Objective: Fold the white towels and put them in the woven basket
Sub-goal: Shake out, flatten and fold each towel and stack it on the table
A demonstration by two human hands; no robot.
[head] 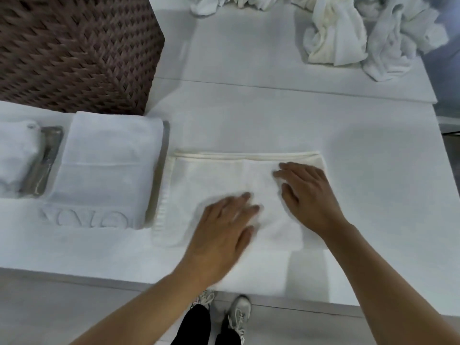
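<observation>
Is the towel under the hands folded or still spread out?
Folded: the towel lies as a neat rectangle with doubled hems at its far edge, both hands flat on it.

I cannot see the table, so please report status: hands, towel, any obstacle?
Left hand and right hand flat on folded towel. Woven basket far left. Path unobstructed.

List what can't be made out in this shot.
- Woven basket, head view: opening cut off by the top edge, contents unseen.
- Left hand: motion-blurred, finger contact with the folded towel unclear.
- Unfolded towel pile: cropped at top, count unknowable.
</observation>
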